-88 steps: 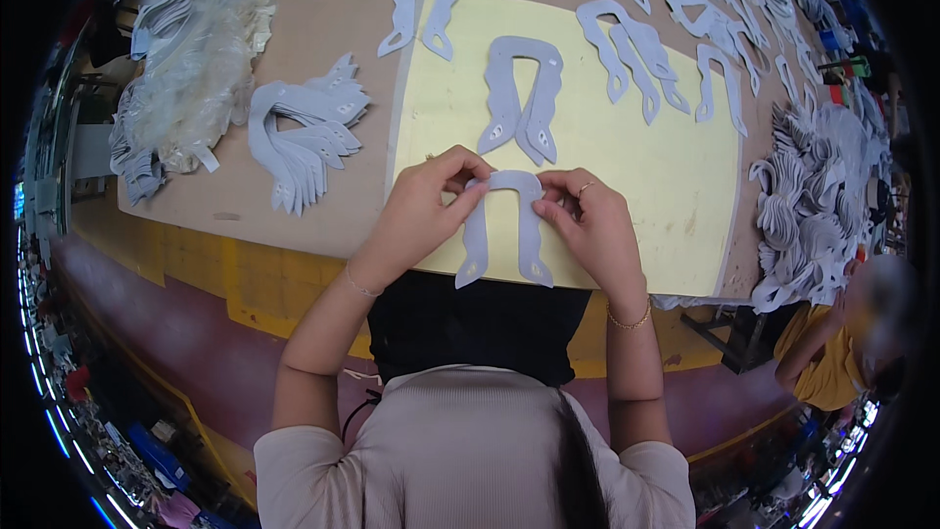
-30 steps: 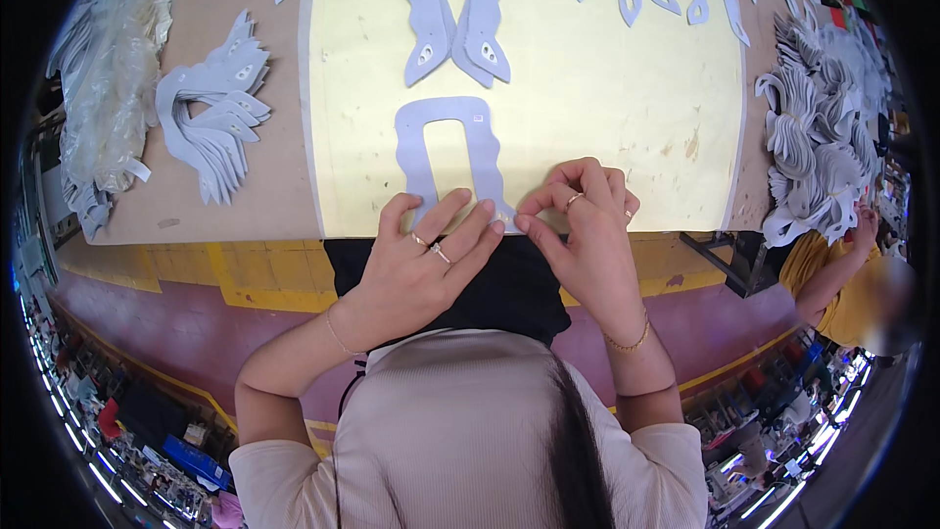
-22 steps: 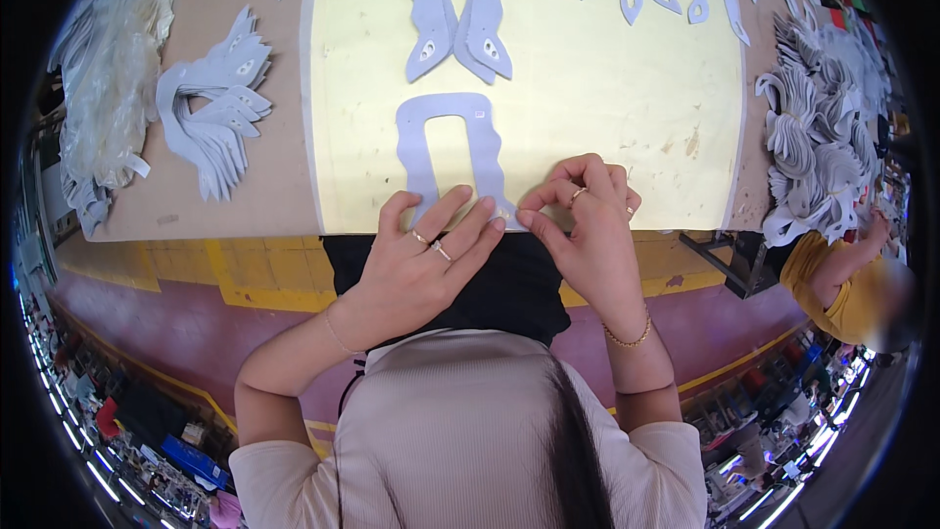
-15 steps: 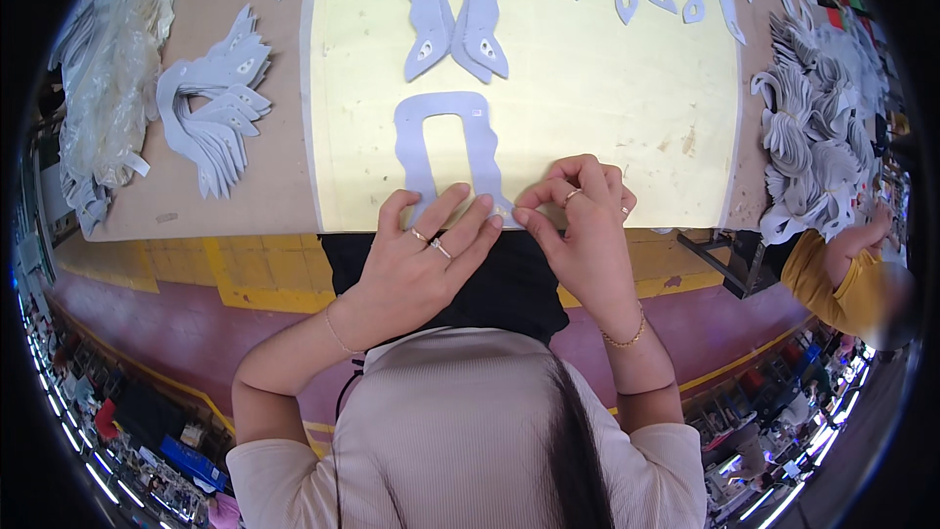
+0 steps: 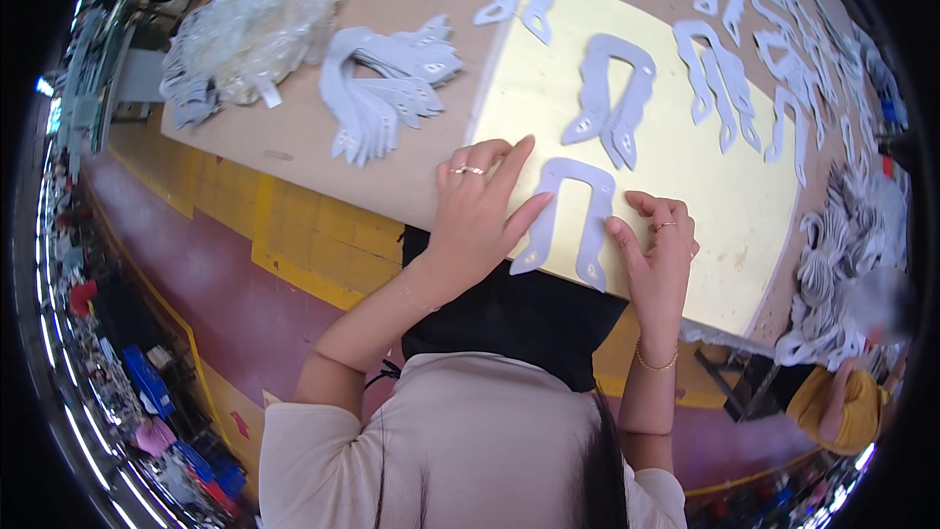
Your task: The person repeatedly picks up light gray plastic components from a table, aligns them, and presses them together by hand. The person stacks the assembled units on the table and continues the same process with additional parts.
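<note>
Head view: left hand (image 5: 474, 214) and right hand (image 5: 659, 253), thumbs and fingers parted, flank 1 grey U-shaped piece (image 5: 580, 169) on yellow sheet (image 5: 729, 255)

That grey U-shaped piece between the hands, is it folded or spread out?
Spread out: the grey piece lies with its two legs apart, the yellow sheet showing between them.

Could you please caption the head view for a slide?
Left hand and right hand flank a grey arched piece on yellow sheeting.

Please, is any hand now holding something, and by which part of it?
Nothing appears gripped: the grey U-shaped piece lies on the yellow sheet between the left hand and right hand; whether they touch it is unclear.
</note>
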Motion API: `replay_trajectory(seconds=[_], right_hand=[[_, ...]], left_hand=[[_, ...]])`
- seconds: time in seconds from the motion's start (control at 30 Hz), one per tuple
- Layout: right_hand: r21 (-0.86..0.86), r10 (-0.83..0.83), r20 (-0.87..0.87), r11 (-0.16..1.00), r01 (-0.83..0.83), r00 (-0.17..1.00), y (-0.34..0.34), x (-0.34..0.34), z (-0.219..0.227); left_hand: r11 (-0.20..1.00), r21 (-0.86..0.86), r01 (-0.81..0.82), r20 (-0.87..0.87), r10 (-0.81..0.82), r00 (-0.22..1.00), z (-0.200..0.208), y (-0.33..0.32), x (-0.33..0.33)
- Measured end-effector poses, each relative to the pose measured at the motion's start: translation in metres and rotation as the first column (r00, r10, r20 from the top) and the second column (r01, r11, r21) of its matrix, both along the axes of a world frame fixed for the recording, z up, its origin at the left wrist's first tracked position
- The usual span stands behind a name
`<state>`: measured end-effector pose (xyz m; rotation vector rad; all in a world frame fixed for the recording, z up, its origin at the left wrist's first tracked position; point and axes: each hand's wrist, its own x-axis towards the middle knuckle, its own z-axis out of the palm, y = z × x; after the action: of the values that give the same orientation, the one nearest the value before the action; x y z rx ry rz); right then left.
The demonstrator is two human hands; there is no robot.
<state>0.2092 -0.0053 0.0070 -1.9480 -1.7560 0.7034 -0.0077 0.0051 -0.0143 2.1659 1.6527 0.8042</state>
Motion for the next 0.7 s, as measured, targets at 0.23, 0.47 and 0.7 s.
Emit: replay_trajectory(seconds=[0.23, 0.47, 0.7], right_hand=[[-0.045, 0.069, 0.099, 0.997, -0.065, 0.993, 0.02, -0.018, -0.003], [0.099, 0.17, -0.072, 0.982, -0.163, 0.983, 0.03, 0.002, -0.01], [-0.051, 0.134, -0.3, 0.986, -0.157, 0.945, 0.032, 0.001, 0.011]], left_hand=[[0.996, -0.089, -0.018, 0.02, 0.02, 1.0, -0.005, 0.01, 0.006], [0.981, -0.185, 0.057, 0.133, -0.032, 0.991, -0.002, 0.026, 0.01], [0.934, -0.314, 0.171, 0.16, -0.126, 0.979, 0.008, 0.037, 0.002]])
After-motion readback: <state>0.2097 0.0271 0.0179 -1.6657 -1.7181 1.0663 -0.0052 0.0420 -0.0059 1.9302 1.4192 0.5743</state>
